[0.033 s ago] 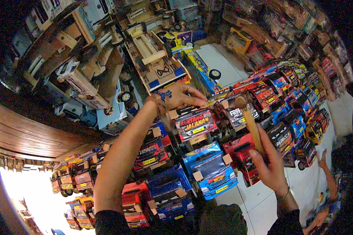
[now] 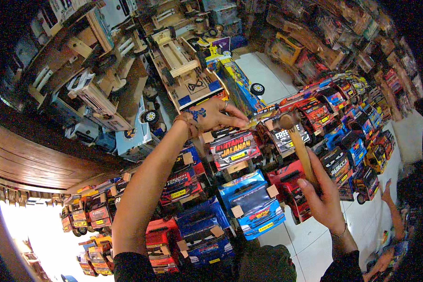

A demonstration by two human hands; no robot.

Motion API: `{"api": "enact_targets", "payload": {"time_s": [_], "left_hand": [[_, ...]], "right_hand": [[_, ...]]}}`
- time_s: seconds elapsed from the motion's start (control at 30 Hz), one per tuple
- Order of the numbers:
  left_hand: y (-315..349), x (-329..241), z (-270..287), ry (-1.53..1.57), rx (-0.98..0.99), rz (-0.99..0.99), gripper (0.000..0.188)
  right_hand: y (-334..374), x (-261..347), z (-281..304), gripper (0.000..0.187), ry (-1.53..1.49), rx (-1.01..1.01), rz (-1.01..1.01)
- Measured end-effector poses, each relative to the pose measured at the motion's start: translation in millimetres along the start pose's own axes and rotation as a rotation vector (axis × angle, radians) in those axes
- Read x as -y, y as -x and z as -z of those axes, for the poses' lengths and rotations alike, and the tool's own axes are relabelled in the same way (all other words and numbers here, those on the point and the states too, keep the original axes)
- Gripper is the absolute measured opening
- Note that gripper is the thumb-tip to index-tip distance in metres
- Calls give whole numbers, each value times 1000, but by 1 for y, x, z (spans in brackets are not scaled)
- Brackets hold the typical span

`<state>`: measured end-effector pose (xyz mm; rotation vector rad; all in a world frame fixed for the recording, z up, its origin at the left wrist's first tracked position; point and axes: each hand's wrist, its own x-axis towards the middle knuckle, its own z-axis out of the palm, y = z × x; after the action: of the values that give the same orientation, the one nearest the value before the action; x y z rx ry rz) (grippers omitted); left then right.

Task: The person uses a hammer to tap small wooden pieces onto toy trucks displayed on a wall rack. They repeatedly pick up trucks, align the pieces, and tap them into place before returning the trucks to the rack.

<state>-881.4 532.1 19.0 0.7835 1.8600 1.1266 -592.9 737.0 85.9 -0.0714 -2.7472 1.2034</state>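
Note:
My right hand [image 2: 322,195] is closed around the wooden handle of a hammer [image 2: 301,149]. The hammer's rounded head is up in front of a black toy truck [image 2: 289,139] with white lettering. My left hand [image 2: 216,115] reaches over the top of a red and black toy truck [image 2: 235,151]. Its thumb and forefinger are pressed together at the truck's upper right edge; anything between them is too small to make out. Nearer to me stands a light-blue toy truck [image 2: 251,204] with small wooden blocks at its sides. A red toy truck [image 2: 293,190] is below the hammer handle.
Rows of painted toy trucks [image 2: 352,141] crowd the tiled floor [image 2: 310,239]. An upturned wooden truck body [image 2: 192,82] lies beyond my left hand. More unfinished trucks [image 2: 98,101] are stacked at left beside a brown wooden surface [image 2: 33,155]. Another person's arm [image 2: 395,211] shows at lower right.
The hammer's head has shifted very slightly, uncovering a little more of the black truck's lettering. My left hand stays in the same place.

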Motion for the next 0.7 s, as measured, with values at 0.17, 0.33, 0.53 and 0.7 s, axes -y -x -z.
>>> {"api": "enact_targets", "payload": {"time_s": [0.17,0.33,0.53,0.7], "left_hand": [[-4,2,-2,-35,-5,-85,32],[-2,3,-2,-33,-8,-73,33],[-5,6,-2,-8,-15,-59,36],[-9,13,-1,-6,-4,-117,38]], "right_hand": [[-12,2,-1,61,40,29,-1],[-15,5,-6,59,8,17,-24],[-22,11,-4,57,-69,127,-145],[-32,11,-5,56,75,205,-140]]}}
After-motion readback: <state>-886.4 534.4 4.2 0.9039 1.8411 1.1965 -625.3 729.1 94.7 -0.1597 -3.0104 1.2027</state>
